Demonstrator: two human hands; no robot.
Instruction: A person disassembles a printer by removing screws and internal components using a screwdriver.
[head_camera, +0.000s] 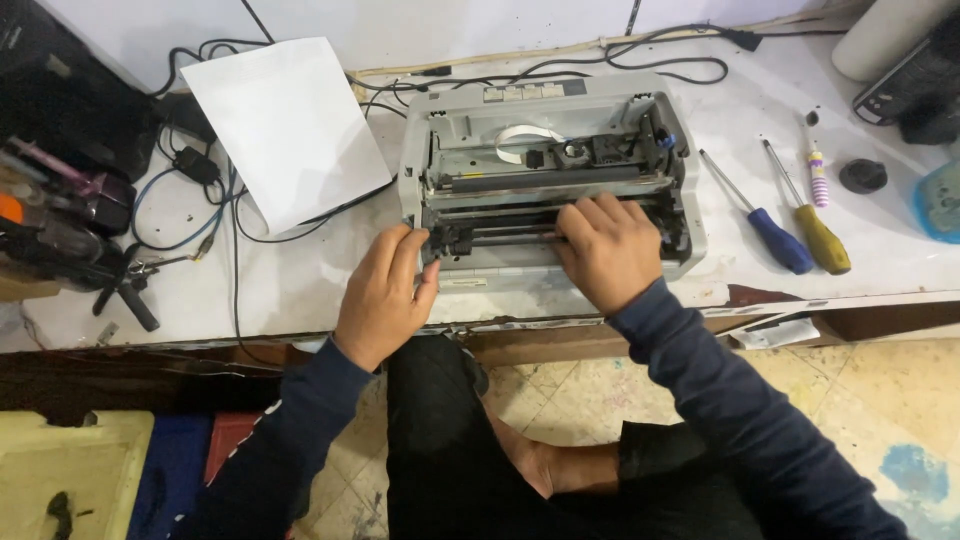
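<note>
left hand (385, 285), right hand (608, 250), fingers curled
</note>
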